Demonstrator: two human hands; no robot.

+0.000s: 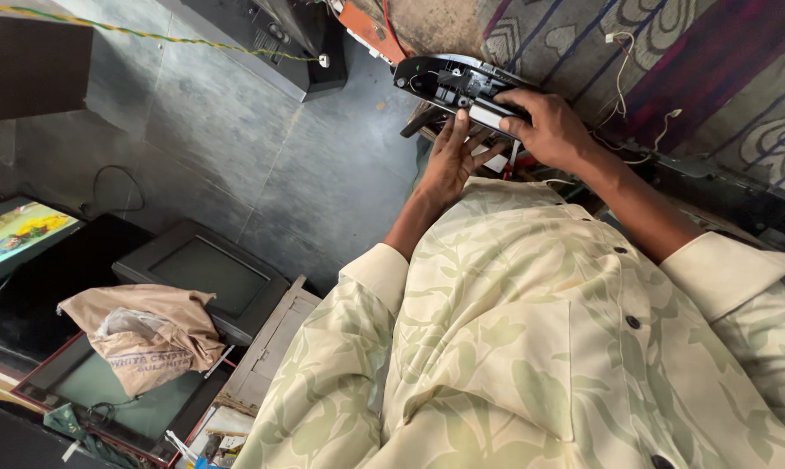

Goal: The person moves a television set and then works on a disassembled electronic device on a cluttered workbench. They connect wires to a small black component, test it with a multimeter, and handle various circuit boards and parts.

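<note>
A: Head view, looking down the chest: where does the black electronic unit (462,85) lie from each grip?

B: It is directly in the right hand (549,128), whose grip is clenched over the unit's near right end, fingers across the pale strip on its face. From there the unit runs away to the left, its long axis nearly level across the picture, tilted slightly down toward the right.

A: And the left hand (451,161)?

B: Just below the unit, fingers spread and released, fingertips touching its underside or close to it; I cannot tell which. Both hands are near, the right nearer.

A: Counts?

B: One unit, two hands. Well off to the left on the floor: two old television sets (203,280), one crumpled brown bag (145,334) lying on them.
</note>
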